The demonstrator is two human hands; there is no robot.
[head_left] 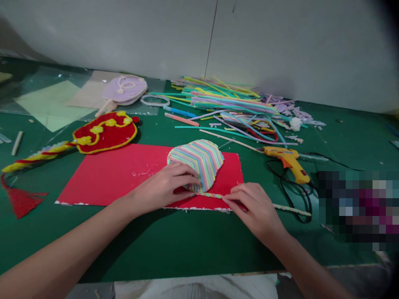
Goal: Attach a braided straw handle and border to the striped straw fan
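Observation:
A round, pastel-striped fan piece (199, 160) lies on a red board (109, 174). My left hand (171, 182) rests over its lower left edge, with thumb and fingers closed on the rim. A thin twisted pastel cord (213, 195) runs from that edge to the right. My right hand (252, 205) pinches this cord between thumb and fingers near the board's right corner. Beyond my right hand the cord's free end (293, 210) stretches over the table. My left fingertips hide where the cord meets the fan piece.
A yellow glue gun (289, 162) with a black cable lies at right. Behind are a heap of pastel pipe cleaners (230, 101) and a lilac fan (124, 89). A red fan with yellow trim (106, 133) lies at left, over the board's far edge. The table (187, 245) is green.

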